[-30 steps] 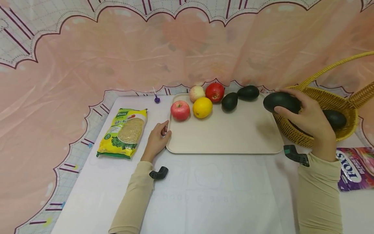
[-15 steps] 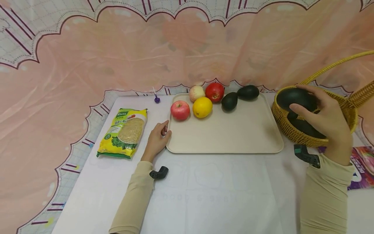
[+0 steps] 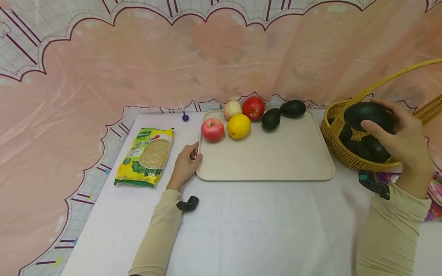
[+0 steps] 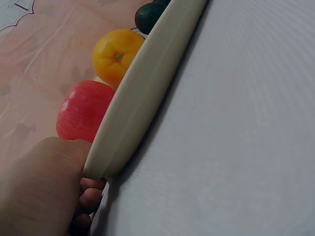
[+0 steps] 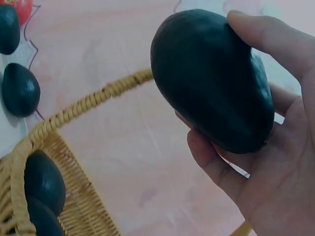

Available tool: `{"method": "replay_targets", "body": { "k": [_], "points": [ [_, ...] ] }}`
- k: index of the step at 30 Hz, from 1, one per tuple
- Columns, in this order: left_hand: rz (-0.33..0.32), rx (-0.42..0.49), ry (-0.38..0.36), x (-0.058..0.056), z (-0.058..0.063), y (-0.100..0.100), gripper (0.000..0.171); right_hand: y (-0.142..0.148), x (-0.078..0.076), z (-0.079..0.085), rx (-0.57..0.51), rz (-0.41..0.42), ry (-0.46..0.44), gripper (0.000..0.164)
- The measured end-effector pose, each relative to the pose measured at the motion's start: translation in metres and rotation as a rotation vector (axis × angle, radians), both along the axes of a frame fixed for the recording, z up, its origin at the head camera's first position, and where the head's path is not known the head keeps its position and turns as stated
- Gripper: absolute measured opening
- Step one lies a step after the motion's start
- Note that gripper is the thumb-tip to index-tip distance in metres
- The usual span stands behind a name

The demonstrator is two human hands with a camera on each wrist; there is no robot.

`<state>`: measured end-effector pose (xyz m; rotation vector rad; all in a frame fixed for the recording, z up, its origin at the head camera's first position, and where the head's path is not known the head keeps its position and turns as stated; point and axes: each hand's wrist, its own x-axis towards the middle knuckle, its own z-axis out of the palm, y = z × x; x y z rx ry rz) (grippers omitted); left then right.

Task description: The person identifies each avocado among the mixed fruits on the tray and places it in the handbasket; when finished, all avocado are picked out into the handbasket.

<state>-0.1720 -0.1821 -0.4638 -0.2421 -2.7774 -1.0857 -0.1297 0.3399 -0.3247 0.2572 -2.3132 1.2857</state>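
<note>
My right hand (image 3: 409, 142) holds a dark green avocado (image 3: 366, 115) above the yellow wicker basket (image 3: 335, 143), thumb on one side and fingers round the other, as the right wrist view shows. Several more avocados (image 3: 376, 149) lie inside the basket. At the left end of the beige tray (image 3: 269, 161), my left hand (image 3: 185, 166) grips the rim, with fingertips curled below it in the left wrist view. Along the tray's back lie a red apple (image 3: 212, 130), a yellow round fruit (image 3: 239, 126), a pale fruit (image 3: 232, 110), a pomegranate (image 3: 253, 109) and two avocados (image 3: 271, 120).
A yellow-green Knorr bag (image 3: 146, 157) lies left of the tray. Behind it is a small purple thing (image 3: 185, 117). The basket's tall handle (image 3: 397, 79) arches up at the right. A colourful packet (image 3: 435, 199) is partly hidden behind my right wrist.
My right hand has carried the avocado rightward from the tray's right edge to over the basket, uncovering more avocados inside. The left hand has stayed at the tray's rim.
</note>
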Motion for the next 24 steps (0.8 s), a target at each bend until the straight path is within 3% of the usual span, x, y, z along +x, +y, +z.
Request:
{"method": "replay_targets", "body": {
  "k": [9,17,21,24],
  "points": [
    [0.015,-0.008,-0.033,0.000,0.001,0.001,0.044,0.012,-0.006,-0.008,-0.074,-0.157,-0.022,0.053],
    [0.012,0.006,-0.013,0.001,0.002,0.000,0.044,0.019,-0.013,-0.018,-0.049,-0.353,-0.244,0.058],
    [0.006,0.011,-0.004,0.000,0.001,0.000,0.043,0.023,-0.019,-0.023,-0.031,-0.421,-0.373,0.061],
    [0.011,0.012,-0.003,0.000,0.000,0.001,0.043,0.026,-0.023,-0.028,-0.042,-0.418,-0.395,0.062]
  ]
}}
